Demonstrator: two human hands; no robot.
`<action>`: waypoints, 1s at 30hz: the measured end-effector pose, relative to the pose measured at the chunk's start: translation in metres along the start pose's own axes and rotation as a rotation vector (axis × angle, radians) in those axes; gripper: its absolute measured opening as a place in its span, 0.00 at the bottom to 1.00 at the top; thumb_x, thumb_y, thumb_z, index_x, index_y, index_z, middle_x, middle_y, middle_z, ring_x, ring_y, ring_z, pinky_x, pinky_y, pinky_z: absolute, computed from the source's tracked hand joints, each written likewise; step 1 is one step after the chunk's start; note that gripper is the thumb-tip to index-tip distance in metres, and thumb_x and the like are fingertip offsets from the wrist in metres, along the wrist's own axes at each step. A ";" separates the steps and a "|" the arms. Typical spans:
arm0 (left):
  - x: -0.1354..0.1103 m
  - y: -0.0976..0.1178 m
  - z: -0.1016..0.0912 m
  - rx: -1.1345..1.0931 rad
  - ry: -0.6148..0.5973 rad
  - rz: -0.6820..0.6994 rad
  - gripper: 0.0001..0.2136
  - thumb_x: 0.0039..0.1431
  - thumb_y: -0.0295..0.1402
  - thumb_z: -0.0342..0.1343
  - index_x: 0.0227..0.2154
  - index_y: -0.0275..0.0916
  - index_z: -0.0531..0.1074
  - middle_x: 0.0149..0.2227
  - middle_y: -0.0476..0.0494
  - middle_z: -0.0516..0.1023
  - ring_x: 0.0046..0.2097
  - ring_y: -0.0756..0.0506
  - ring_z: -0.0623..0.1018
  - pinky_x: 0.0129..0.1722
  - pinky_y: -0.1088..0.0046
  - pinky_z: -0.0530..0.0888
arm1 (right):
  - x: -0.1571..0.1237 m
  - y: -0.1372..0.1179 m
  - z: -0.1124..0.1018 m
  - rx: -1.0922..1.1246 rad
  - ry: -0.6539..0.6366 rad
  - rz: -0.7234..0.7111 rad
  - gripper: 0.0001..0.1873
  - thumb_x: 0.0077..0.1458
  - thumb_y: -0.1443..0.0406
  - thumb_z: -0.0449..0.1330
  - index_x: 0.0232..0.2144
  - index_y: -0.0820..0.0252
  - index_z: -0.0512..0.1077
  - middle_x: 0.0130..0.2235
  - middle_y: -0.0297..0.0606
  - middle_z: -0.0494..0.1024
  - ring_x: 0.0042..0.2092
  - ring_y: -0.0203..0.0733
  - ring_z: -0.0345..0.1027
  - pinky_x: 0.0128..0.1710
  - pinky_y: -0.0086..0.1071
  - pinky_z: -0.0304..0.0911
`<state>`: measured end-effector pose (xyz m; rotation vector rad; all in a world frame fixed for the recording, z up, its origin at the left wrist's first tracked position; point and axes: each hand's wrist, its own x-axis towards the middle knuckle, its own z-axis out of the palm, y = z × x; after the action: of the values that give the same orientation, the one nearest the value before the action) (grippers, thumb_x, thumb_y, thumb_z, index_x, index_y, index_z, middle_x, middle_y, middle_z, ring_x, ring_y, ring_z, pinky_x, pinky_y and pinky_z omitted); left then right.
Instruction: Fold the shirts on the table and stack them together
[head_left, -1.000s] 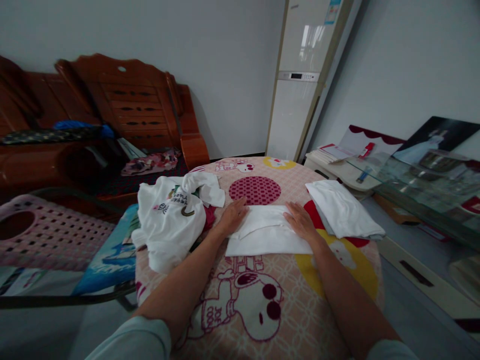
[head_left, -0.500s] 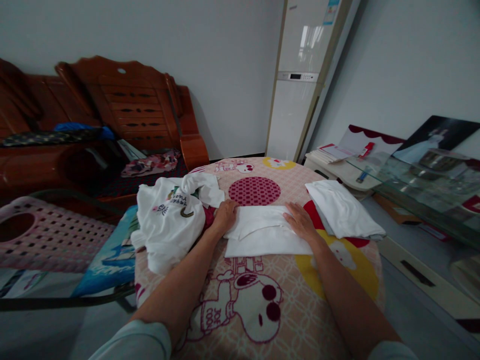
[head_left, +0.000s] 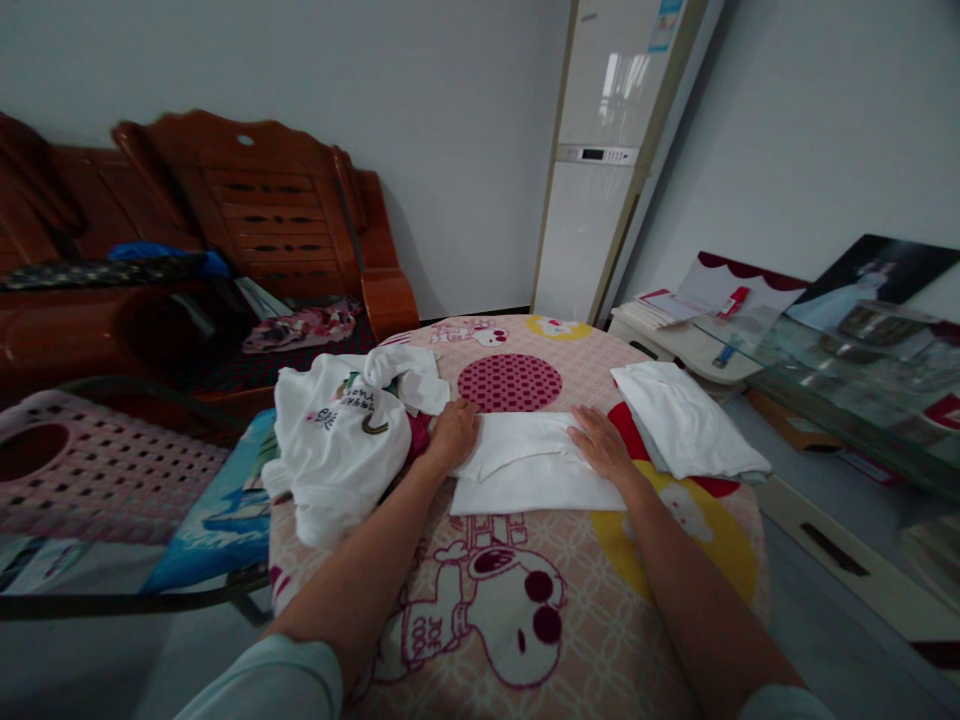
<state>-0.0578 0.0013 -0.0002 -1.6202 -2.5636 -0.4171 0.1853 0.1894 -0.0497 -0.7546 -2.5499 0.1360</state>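
A white garment point(head_left: 532, 475), folded into a flat rectangle, lies in the middle of the round table. On its left end rests my left hand point(head_left: 455, 436), its fingers stretched forward over the cloth. At the right end my right hand point(head_left: 602, 444) lies flat, fingers extended and slightly apart. Left of my left hand is a loose heap of white printed clothing point(head_left: 337, 440) with a dark hook-shaped piece on it. To the right of my right hand sits another folded white garment point(head_left: 686, 420).
A patterned tablecloth point(head_left: 510, 620) with cartoon dogs covers the table. Beyond it on the left stands a wooden sofa point(head_left: 255, 200), with a woven chair point(head_left: 112, 480) nearer me. A tall white air conditioner point(head_left: 589, 200) fills the corner. A glass-topped cabinet point(head_left: 847, 400) runs along the right.
My left hand has shifted slightly to the right on the folded garment. My right hand and the other clothes look the same.
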 end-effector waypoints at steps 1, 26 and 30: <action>0.000 0.000 -0.001 -0.003 -0.002 -0.002 0.12 0.66 0.27 0.45 0.46 0.33 0.72 0.48 0.36 0.74 0.50 0.41 0.71 0.54 0.65 0.67 | 0.000 0.000 0.001 0.000 0.004 0.001 0.27 0.65 0.55 0.48 0.61 0.60 0.65 0.62 0.47 0.67 0.65 0.53 0.56 0.64 0.50 0.53; 0.001 -0.001 0.000 0.033 -0.017 0.006 0.11 0.66 0.28 0.45 0.44 0.33 0.71 0.47 0.36 0.74 0.50 0.41 0.71 0.52 0.66 0.67 | 0.000 0.002 0.003 0.011 0.008 -0.005 0.27 0.65 0.56 0.48 0.61 0.61 0.65 0.62 0.48 0.67 0.65 0.53 0.56 0.64 0.50 0.53; 0.001 -0.002 0.002 0.035 -0.015 0.008 0.11 0.66 0.29 0.45 0.44 0.34 0.71 0.47 0.36 0.74 0.50 0.42 0.71 0.52 0.66 0.67 | 0.000 0.000 0.000 0.006 -0.010 -0.004 0.27 0.65 0.55 0.47 0.61 0.62 0.65 0.63 0.48 0.67 0.66 0.53 0.55 0.64 0.51 0.52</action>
<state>-0.0598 0.0016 -0.0018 -1.6277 -2.5594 -0.3595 0.1853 0.1895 -0.0496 -0.7485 -2.5591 0.1460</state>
